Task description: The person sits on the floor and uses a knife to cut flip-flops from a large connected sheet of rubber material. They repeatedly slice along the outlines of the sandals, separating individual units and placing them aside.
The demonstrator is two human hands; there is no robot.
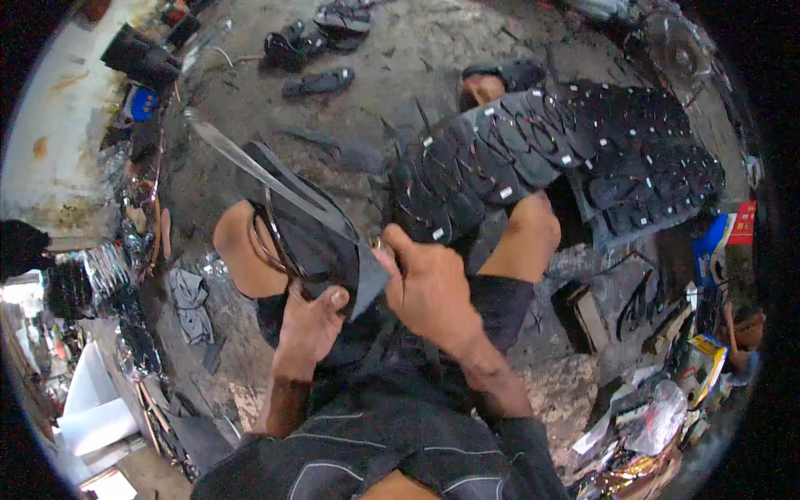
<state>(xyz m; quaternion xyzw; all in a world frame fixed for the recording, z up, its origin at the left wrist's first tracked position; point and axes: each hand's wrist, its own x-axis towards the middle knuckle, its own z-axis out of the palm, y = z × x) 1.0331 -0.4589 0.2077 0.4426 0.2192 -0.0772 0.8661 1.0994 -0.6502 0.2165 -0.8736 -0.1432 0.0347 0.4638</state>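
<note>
Over my lap, my left hand (pixel 310 325) grips a black sandal (pixel 312 225) by its near end, thumb on top. A shiny dark strap loops out from the sandal's left side. Along its right edge runs a long grey strip (pixel 258 171), which curls away from the sole toward the far left. A flat grey flap (pixel 369 279) hangs at the near end of that edge. My right hand (pixel 429 279) is closed in a fist close by the flap, with a small metallic-looking bit at its thumb; what it holds is mostly hidden.
Rows of black sandals (pixel 517 146) with small white tags cover a long surface at the right. Loose black footwear (pixel 321 82) lies on the floor ahead. Grey cloth (pixel 192 304) lies at left, a white roll (pixel 100 427) lower left, and plastic scraps (pixel 658 417) at lower right.
</note>
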